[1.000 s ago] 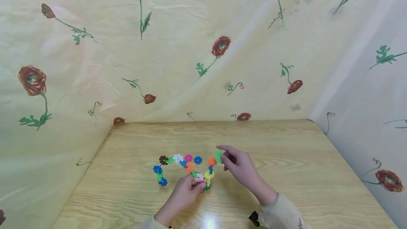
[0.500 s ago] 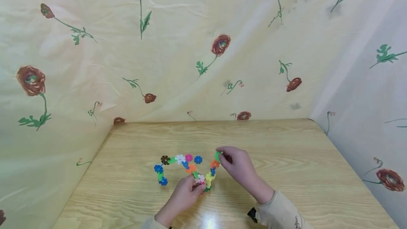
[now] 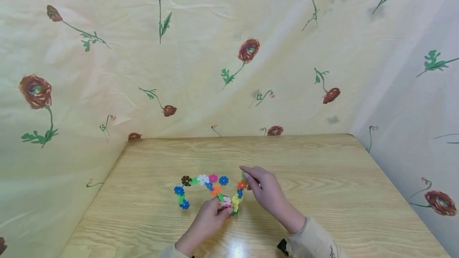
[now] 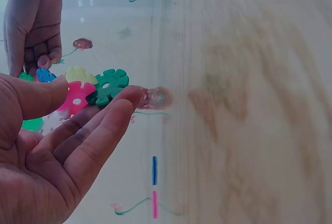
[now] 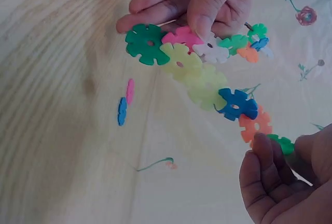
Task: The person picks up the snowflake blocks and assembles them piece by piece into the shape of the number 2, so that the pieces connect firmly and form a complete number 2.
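Observation:
A chain of slotted, flower-shaped plastic discs hangs between the hands. My left hand point(image 3: 206, 222) grips it at the pink disc point(image 4: 79, 99), thumb on top, beside the dark green disc point(image 5: 147, 44) and a white disc point(image 5: 211, 51). From the dark green disc, two pale yellow discs point(image 5: 206, 85), a blue disc point(image 5: 236, 104) and an orange disc point(image 5: 255, 124) run toward my right hand point(image 3: 267, 190). Its thumb and fingers pinch a light green disc point(image 5: 281, 144) right at the orange disc's edge. The fingers hide part of that green disc.
The chain's other branch curves left, past a brown disc point(image 3: 186, 180) to a blue end disc point(image 3: 184, 204). Beyond the hands, a loose pink disc point(image 3: 213, 178) and a loose blue disc point(image 3: 224, 180) lie on the wooden table point(image 3: 305, 154). Flower-print cloth point(image 3: 201, 59) surrounds the table.
My right hand has shifted slightly left with the light green disc, now more covered by the fingers. The orange disc has moved a little right and nearer me. The left hand stays nearly still.

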Available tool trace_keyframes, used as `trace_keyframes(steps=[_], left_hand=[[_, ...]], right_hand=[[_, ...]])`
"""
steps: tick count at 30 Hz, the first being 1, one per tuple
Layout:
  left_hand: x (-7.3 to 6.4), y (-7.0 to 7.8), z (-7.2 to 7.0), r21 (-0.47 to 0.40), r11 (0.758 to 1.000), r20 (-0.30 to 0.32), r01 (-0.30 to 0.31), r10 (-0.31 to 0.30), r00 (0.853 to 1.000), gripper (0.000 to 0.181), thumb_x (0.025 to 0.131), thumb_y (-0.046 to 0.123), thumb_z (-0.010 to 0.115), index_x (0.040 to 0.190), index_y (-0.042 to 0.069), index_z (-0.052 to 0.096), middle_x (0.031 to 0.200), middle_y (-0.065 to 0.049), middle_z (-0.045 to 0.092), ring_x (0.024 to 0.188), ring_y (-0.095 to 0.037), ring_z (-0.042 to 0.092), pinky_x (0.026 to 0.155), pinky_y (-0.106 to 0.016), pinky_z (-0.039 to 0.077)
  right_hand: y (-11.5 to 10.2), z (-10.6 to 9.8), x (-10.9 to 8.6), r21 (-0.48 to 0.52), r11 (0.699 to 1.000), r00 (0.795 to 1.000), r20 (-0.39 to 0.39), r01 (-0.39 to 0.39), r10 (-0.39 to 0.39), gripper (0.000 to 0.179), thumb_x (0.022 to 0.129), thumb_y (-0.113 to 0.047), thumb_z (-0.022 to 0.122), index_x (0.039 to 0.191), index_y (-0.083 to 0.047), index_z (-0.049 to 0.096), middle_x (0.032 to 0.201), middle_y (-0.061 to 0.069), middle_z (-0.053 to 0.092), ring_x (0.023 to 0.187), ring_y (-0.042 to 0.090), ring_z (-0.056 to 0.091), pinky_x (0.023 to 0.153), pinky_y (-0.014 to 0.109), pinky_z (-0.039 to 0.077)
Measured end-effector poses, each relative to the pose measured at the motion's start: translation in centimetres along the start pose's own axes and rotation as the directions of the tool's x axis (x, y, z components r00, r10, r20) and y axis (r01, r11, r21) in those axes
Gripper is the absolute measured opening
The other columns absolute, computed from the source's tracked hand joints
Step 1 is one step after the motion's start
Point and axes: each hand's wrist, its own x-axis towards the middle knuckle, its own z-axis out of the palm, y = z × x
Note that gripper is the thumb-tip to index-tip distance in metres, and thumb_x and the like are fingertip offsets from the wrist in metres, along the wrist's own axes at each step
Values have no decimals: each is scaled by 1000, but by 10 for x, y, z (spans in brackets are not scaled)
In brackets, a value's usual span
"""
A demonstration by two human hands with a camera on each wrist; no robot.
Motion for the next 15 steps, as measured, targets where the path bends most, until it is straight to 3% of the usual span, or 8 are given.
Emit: trace_keyframes(steps=[4,10,15], left_hand=[[1,0,0,-9,1000,4,15,-15,1000,10,97,18,62,100,8,61,84,4,63,73,-8,56,66,-23,49],[3,-2,0,-13,1000,5,11,-11,1000,9,97,17,62,101,9,61,83,4,63,73,-8,56,66,-24,48],[2,-3,0,-17,1000,6,2,-2,1000,10,97,18,62,102,9,61,84,4,64,74,-7,56,67,-24,48]], right_hand=[[5,2,-1,173,975,990,35,-141,137,26,101,-18,54,123,-16,67,85,3,56,67,18,61,60,29,54],[9,2,0,425,848,948,145,-317,282,32,103,-23,52,130,-10,61,90,15,60,67,25,64,62,34,57],[9,1,-1,499,769,917,218,-400,335,40,102,-29,53,136,-8,56,90,18,63,68,27,67,64,38,58]])
